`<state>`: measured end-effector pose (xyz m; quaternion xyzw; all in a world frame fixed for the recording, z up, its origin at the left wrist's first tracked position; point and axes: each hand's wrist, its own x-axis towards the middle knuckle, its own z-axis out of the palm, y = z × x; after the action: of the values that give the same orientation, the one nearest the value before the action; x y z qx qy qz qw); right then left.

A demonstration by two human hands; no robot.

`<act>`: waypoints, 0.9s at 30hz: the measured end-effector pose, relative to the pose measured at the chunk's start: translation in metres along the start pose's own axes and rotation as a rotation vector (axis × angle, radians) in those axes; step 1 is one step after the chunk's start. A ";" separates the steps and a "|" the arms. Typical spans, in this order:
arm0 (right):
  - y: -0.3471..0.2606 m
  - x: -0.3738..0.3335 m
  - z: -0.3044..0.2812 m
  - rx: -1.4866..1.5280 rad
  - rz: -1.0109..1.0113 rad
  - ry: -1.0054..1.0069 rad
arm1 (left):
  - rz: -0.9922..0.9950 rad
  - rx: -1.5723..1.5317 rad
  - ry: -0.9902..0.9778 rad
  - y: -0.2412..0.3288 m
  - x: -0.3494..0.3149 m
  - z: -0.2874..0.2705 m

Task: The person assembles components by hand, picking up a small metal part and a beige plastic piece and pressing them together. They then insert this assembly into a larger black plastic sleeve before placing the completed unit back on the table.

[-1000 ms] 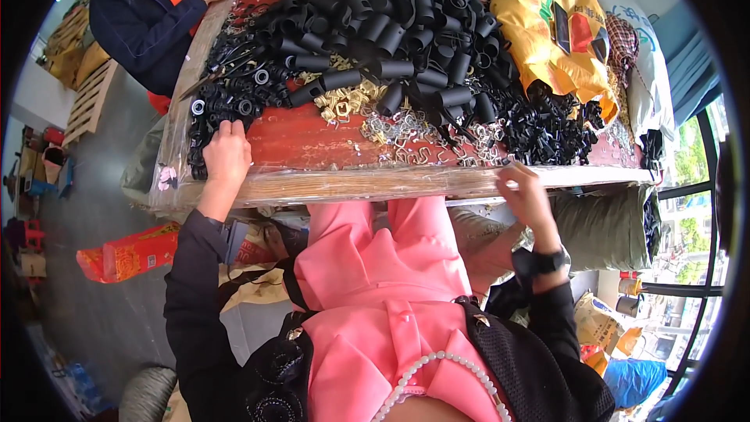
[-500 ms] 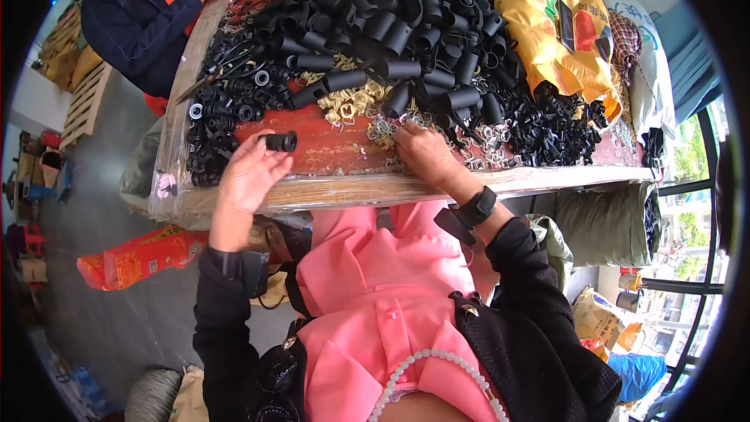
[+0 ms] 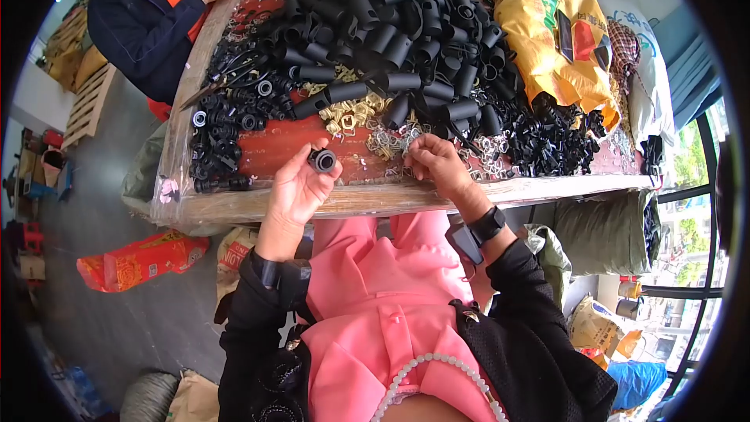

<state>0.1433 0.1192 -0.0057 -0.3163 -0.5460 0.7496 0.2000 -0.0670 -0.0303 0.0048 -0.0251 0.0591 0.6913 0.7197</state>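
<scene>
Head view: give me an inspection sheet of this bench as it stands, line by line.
Surface: red-topped wooden table, wrapped in clear film.
Job's things: small black ring fitting in the left hand; metal clips under the right hand.
Clutter: heap of black tubes, small black rings, brass clips, yellow sack.
Grippers: left hand pinches the fitting; right hand's fingers rest in the clips.
Cables: nothing seen.
Surroundings: another person at the table's far left corner; orange packet on the floor.

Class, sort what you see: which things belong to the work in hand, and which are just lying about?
In hand:
left hand holding black ring
right hand on metal clips
black tubes

Lying about:
yellow sack
orange packet
wooden pallet
</scene>
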 end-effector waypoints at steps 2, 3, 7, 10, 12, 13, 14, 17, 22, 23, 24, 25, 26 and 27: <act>0.001 -0.002 0.001 0.069 0.001 -0.003 | -0.026 0.014 0.063 -0.005 0.002 0.005; 0.002 -0.004 0.001 0.136 0.009 -0.006 | -0.039 0.021 0.095 -0.008 0.004 0.007; 0.002 -0.008 0.003 0.236 0.006 -0.026 | -0.071 0.025 0.109 -0.022 0.009 0.008; 0.004 -0.009 0.003 0.264 -0.010 -0.044 | -0.076 0.165 0.149 -0.027 0.013 0.008; 0.006 -0.010 0.003 0.282 -0.029 -0.062 | -0.079 0.236 0.171 -0.032 0.014 0.009; 0.007 -0.010 0.003 0.287 -0.032 -0.060 | -0.060 0.301 0.188 -0.035 0.016 0.011; 0.008 -0.010 0.002 0.297 -0.045 -0.065 | -0.040 0.366 0.205 -0.038 0.016 0.013; 0.008 -0.010 0.003 0.322 -0.071 -0.075 | -0.010 0.515 0.221 -0.044 0.017 0.011; 0.006 -0.016 0.006 0.353 -0.015 -0.100 | 0.068 0.708 0.252 -0.060 0.020 0.020; 0.005 -0.017 0.007 0.340 -0.017 -0.104 | 0.100 0.724 0.269 -0.064 0.020 0.023; 0.005 -0.019 0.009 0.328 -0.018 -0.112 | 0.100 0.724 0.271 -0.066 0.021 0.023; 0.004 -0.020 0.011 0.329 -0.017 -0.113 | 0.147 0.869 0.256 -0.068 0.021 0.022; 0.003 -0.022 0.014 0.351 -0.005 -0.129 | 0.194 1.013 0.239 -0.069 0.021 0.020; 0.002 -0.024 0.016 0.373 0.007 -0.146 | 0.241 1.156 0.222 -0.071 0.020 0.020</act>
<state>0.1497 0.0919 0.0015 -0.2207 -0.4097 0.8593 0.2123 0.0057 -0.0107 0.0192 0.3055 0.5027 0.6169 0.5229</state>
